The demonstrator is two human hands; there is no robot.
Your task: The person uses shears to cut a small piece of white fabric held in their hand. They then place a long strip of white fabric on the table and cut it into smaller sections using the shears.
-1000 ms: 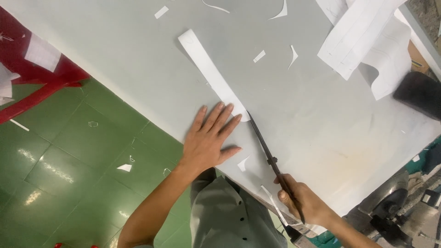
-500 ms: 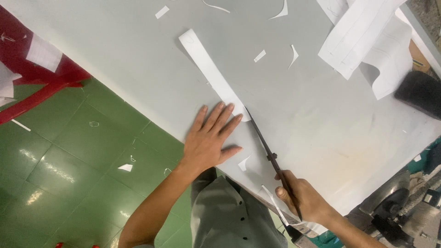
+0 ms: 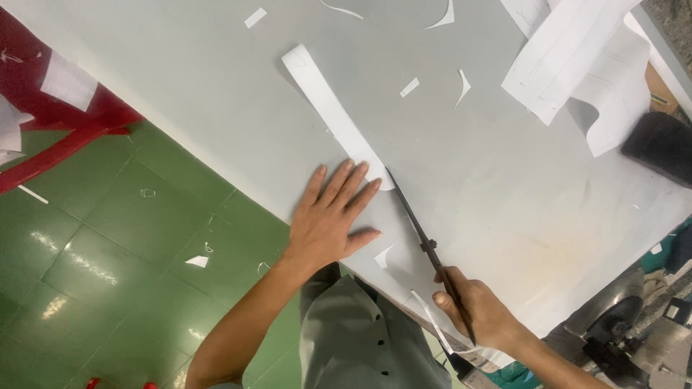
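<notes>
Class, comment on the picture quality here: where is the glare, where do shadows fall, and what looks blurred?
Head view: glare spots on the green floor; soft shadows beside the left hand and scissors on the grey table; the dark object at right is blurred.

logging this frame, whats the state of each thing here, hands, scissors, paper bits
left hand: flat, fingers spread, pressing the near end of the strip
right hand: closed around the scissors' handles
scissors: blades lying low along the table, tip by the strip's end; open or shut unclear
long white paper strip: flat on the table
paper scraps: loose, scattered
large white sheets: overlapping, one edge curled
grey table: paper-strewn
</notes>
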